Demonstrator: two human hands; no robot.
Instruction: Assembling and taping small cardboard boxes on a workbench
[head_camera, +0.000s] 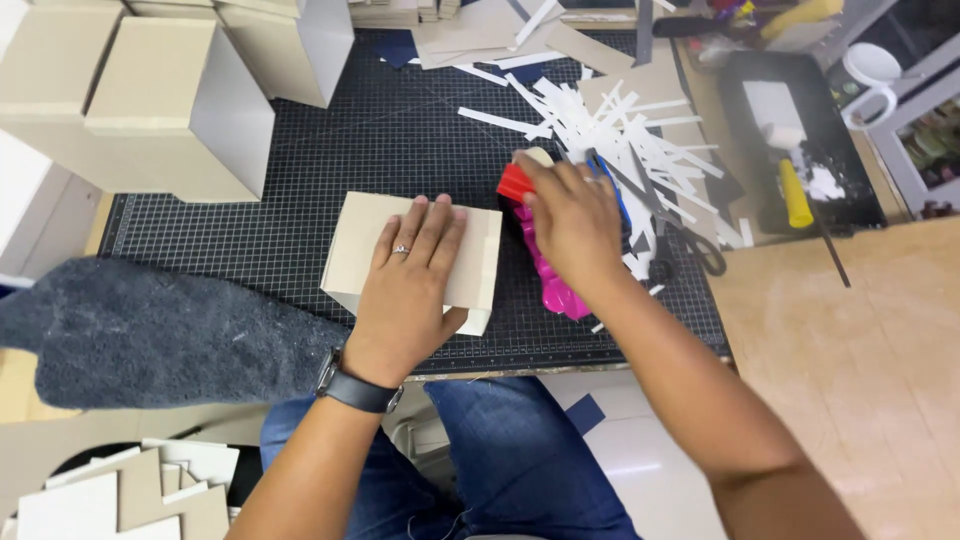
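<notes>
Left hand (410, 275) lies flat, fingers spread, pinning the beige box (415, 258) on the cutting mat (300, 160). Right hand (572, 222) closes on a red tool (515, 183) beside pink tape (552, 280). Risk: sideways pressure may shift the box; paper strips (620, 130) could snag.

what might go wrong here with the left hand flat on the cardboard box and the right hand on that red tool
The left hand presses flat on the beige cardboard box, which sits close to the near edge of the black gridded cutting mat; a push might slide it off. The right hand grips a red tool beside the pile of white paper strips, and black scissors lie just past it, so strips may snag or fingers could meet blades.
</notes>
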